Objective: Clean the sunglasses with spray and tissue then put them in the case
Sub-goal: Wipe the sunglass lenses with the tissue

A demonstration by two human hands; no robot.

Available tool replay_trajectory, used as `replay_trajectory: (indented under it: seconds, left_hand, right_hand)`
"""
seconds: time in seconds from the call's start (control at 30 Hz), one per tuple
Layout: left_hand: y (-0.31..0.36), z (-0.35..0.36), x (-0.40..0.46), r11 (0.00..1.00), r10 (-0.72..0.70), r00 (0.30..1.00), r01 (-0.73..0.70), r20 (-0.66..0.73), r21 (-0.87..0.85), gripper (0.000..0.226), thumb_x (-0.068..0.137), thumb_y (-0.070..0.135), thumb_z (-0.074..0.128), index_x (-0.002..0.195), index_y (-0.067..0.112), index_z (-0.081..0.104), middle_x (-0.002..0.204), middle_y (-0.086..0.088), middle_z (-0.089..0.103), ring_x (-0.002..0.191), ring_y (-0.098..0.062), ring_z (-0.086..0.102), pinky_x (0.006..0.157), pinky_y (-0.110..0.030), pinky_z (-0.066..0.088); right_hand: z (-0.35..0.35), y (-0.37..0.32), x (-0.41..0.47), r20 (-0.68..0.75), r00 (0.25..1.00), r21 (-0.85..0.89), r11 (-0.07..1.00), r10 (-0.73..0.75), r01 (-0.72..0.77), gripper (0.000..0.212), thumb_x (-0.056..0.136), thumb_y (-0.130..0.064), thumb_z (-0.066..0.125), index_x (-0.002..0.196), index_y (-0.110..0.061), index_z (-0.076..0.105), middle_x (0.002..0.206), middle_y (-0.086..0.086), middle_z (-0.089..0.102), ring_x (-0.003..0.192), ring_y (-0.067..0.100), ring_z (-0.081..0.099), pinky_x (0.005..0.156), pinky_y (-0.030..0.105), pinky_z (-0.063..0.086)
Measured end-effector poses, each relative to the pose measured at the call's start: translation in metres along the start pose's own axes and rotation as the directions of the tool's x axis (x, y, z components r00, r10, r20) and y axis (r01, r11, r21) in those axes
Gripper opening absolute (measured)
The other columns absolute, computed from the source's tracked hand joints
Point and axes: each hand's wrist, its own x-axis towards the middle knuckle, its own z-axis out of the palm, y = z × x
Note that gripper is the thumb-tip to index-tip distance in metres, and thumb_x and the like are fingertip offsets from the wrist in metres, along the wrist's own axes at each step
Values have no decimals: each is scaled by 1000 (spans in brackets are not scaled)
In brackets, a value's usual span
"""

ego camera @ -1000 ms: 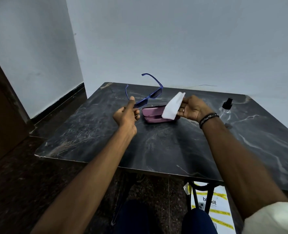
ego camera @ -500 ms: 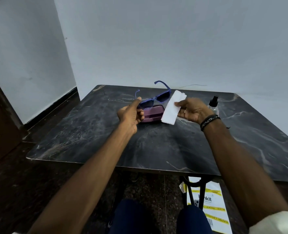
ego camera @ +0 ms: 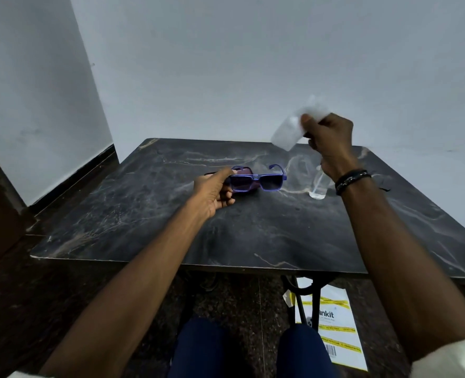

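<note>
- Since a second ago, your right hand (ego camera: 328,140) has risen above the dark marble table (ego camera: 149,214), pinching the motion-blurred tissue (ego camera: 291,129).
- Your left hand (ego camera: 215,192) grips the blue sunglasses (ego camera: 256,181) at their left end, just over the table.
- Behind them the case (ego camera: 246,171) is mostly hidden.
- Your right wrist covers the spray bottle's (ego camera: 318,186) top.

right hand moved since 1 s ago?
Yes. The right hand with the tissue rose from beside the case to above the table's far edge.
</note>
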Motion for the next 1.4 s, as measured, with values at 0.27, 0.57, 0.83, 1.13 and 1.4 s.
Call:
replay_trajectory:
  seconds: [0.27,0.57,0.83,1.13,1.4]
  left_hand:
    - [-2,6,2,1000,-18,997,17,-75,-11,20,82,23,73,73,9,63,53,-5,56,32,-8,45,41,-24,50]
    - [-3,2,3,999,-43,996,41,-79,-22,20,83,25,72,75,9,62,39,1,52,33,-7,45,43,-23,51]
    - [-4,2,2,1000,-20,996,19,-87,-15,20,83,22,71,73,7,62,42,-1,52,33,-9,44,43,-24,50]
    - [-1,4,-2,1000,30,996,-29,-84,12,18,82,19,71,71,7,62,49,-5,54,35,-10,44,44,-25,51]
    - [0,6,-3,1000,8,998,-7,-61,11,18,83,18,69,71,7,61,38,-1,49,32,-10,42,42,-24,51]
  right_hand:
    - [-2,4,-21,539,842,-441,841,-31,313,28,83,-21,77,81,7,72,78,18,71,61,21,63,55,28,42]
    - [-8,-6,-30,689,709,-485,822,149,299,33,82,-49,66,86,-18,78,103,2,75,92,8,70,83,24,53]
    - [-2,1,-27,661,731,-486,839,171,243,25,90,-29,67,84,-8,77,85,-5,76,83,1,67,78,26,51]
    - [2,5,-27,720,651,-611,664,240,431,21,81,-15,77,102,-11,76,94,0,75,66,-10,62,57,3,42]
    - [3,0,-27,711,651,-653,594,266,471,20,81,-11,76,100,-12,77,90,2,75,59,-7,59,50,2,38]
